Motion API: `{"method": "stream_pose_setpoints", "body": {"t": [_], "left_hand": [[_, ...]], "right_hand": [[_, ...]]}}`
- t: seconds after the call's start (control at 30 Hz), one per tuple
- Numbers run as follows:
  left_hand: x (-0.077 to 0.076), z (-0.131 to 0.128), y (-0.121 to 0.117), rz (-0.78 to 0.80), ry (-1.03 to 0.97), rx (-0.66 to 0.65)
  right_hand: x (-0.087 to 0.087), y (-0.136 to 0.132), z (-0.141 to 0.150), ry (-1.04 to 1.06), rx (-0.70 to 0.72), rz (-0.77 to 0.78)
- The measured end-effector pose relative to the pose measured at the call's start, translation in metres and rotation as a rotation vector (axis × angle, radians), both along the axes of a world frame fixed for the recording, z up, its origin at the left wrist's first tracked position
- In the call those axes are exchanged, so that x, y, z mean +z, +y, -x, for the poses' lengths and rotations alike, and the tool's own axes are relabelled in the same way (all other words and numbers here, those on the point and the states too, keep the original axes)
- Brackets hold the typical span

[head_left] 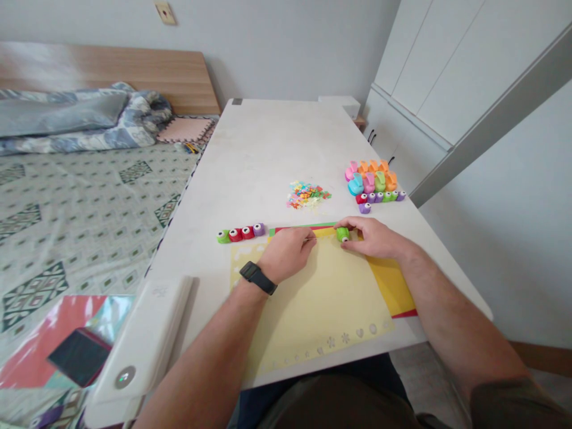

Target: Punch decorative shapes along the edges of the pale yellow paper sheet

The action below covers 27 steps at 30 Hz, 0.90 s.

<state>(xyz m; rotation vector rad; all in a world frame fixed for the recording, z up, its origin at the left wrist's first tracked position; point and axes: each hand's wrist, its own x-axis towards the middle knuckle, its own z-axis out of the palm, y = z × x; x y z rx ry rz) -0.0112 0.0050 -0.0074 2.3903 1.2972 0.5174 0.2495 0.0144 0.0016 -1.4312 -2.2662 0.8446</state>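
Observation:
My left hand [286,253], with a black wristwatch [258,277] on its wrist, rests on the far part of a pale yellow paper sheet [313,304] and pinches a thin pointed stick [309,238]. My right hand [373,236] grips a green lever craft punch [342,234] at the sheet's far edge. The sheet has small punched shapes along its near edge. Beneath it lies a stack of coloured paper, with orange-yellow [391,286] showing on the right and red and green slivers at the far edge.
A row of several craft punches [241,233] lies left of my hands. Farther back are a pile of small paper cutouts [307,195] and a cluster of coloured punches [370,179]. A long white box [138,339] sits on the table's left edge, beside a bed [89,202].

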Motion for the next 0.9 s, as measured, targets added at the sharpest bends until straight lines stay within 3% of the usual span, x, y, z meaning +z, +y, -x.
{"method": "stream_pose_setpoints", "body": {"t": [0.9], "left_hand": [[-0.0026,0.0003,0.0002,-0.002,-0.026,0.009]], "right_hand": [[-0.0012,0.0015,-0.0033,0.042,0.001,0.037]]}}
